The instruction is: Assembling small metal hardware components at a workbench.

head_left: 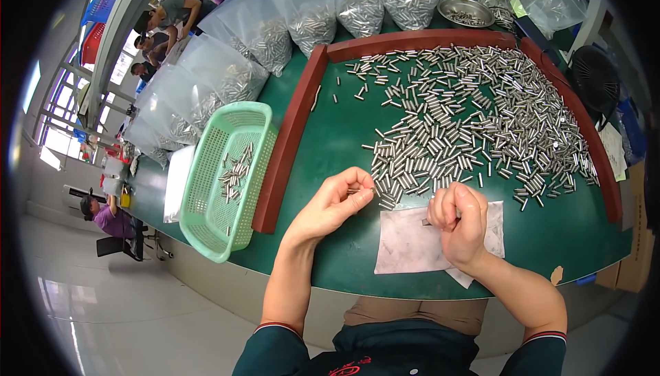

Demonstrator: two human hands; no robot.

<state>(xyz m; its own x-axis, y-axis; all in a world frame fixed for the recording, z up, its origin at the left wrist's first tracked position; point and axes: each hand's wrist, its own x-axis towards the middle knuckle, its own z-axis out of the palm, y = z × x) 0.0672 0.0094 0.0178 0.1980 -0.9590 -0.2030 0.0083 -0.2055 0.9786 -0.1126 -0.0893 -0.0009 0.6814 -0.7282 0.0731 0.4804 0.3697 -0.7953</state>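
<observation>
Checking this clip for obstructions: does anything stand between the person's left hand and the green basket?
Yes, at table level: the red-brown border rail runs between the left hand and the green perforated basket. Nothing visible blocks the way above the rail.

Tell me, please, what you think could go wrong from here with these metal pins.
Loose metal pins might roll off the near side of the table, where the red border does not run.
The left hand, close beside the spread, could knock some out of place.
The green basket sits near the table's edge, so a bump may spill the pins inside.
</observation>
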